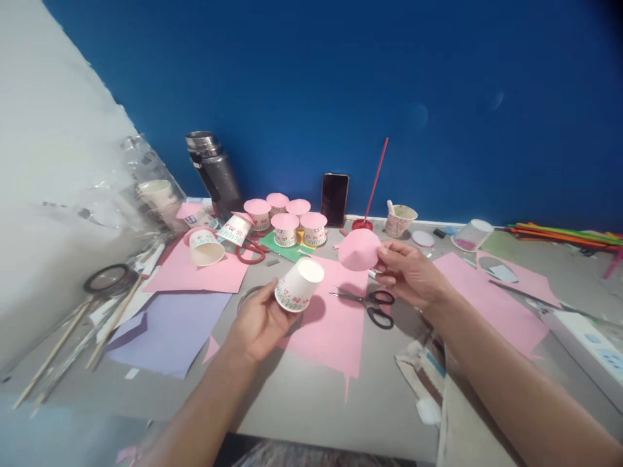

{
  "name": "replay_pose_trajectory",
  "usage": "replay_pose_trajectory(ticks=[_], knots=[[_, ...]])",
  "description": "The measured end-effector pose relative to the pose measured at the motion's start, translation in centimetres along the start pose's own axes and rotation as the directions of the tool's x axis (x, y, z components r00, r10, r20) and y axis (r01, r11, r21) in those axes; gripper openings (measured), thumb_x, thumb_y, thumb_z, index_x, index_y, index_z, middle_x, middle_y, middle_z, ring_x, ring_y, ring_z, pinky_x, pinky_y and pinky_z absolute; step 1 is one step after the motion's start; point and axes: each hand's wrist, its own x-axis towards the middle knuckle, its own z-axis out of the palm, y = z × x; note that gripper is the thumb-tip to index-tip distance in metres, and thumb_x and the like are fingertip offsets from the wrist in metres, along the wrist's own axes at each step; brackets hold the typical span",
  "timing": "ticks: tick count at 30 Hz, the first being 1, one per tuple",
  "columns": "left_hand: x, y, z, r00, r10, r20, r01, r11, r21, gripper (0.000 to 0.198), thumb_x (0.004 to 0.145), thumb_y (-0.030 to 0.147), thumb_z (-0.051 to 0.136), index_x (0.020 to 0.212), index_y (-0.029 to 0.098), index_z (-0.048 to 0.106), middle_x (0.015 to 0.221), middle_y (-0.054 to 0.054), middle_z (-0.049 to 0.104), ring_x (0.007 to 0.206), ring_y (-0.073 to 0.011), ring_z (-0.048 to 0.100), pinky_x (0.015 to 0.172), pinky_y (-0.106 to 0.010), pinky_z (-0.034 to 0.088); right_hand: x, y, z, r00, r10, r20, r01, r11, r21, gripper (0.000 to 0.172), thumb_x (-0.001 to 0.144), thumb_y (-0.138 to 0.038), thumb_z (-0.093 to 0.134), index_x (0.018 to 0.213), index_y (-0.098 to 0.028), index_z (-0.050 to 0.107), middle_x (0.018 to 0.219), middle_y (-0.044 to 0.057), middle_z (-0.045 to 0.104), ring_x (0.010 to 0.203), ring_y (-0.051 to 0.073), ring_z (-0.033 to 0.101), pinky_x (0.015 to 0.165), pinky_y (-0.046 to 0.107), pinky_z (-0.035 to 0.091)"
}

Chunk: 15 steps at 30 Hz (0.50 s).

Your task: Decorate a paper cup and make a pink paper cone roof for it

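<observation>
My left hand (260, 318) is closed around a small white paper cup (298, 285) with a flower print, held upside down above the table. My right hand (407, 272) pinches a round pink paper disc (359, 250) just right of the cup's upturned bottom, a small gap between them. Below both lies a pink paper sheet (331, 327) with black-handled scissors (372, 305) on it. Behind, several upturned cups capped with pink discs (287, 224) stand in a group.
A dark flask (217, 172), a phone (334, 198) leaning on the blue wall, a patterned cup (399, 220), red scissors (250, 250), a lilac sheet (170, 331), tape rolls (108, 279) and sticks at left, coloured sticks (564, 233) at right.
</observation>
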Motion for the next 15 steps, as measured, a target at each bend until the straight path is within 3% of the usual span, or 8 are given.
replay_pose_trajectory(ticks=[2,5,9,15], knots=[[-0.1,-1.3,0.4,0.997,-0.073,0.0,0.073,0.997,-0.039,0.034,0.106,0.019,0.044,0.135,0.01,0.059,0.106,-0.015,0.08,0.089,-0.0258,0.079,0.075,-0.039,0.066,-0.5,-0.1,0.5,0.991,0.094,0.094,-0.112,0.972,0.205,0.041,0.072,-0.047,0.09,0.073,-0.019,0.06,0.061,-0.005,0.053,0.051,0.007,0.036,0.046,0.02,0.026],[-0.3,-3.0,1.1,0.986,-0.158,0.049,0.161,0.986,-0.054,0.03,0.107,0.021,0.044,0.127,0.009,0.061,0.099,-0.015,0.08,0.083,-0.0273,0.079,0.073,-0.042,0.065,-1.1,0.2,1.5,0.973,0.144,0.18,-0.195,0.93,0.312,0.042,0.068,-0.043,0.095,0.071,-0.018,0.061,0.057,-0.005,0.053,0.05,0.006,0.038,0.045,0.018,0.028],[-0.4,-4.1,1.5,0.98,-0.173,0.102,0.18,0.981,-0.069,0.025,0.107,0.023,0.046,0.12,0.01,0.063,0.097,-0.014,0.081,0.08,-0.0252,0.078,0.069,-0.037,0.063,-1.1,0.8,2.0,0.958,0.195,0.208,-0.253,0.919,0.303,0.037,0.069,-0.039,0.095,0.073,-0.017,0.065,0.057,-0.004,0.053,0.05,0.006,0.04,0.044,0.017,0.029],[-0.3,-4.3,1.5,0.972,-0.202,0.124,0.215,0.971,-0.101,0.03,0.106,0.023,0.049,0.13,0.01,0.06,0.098,-0.013,0.081,0.081,-0.0244,0.078,0.071,-0.036,0.062,-0.6,1.4,1.8,0.959,0.253,0.125,-0.277,0.932,0.235,0.04,0.067,-0.034,0.095,0.094,-0.014,0.074,0.057,-0.004,0.056,0.052,0.006,0.045,0.044,0.015,0.032]])
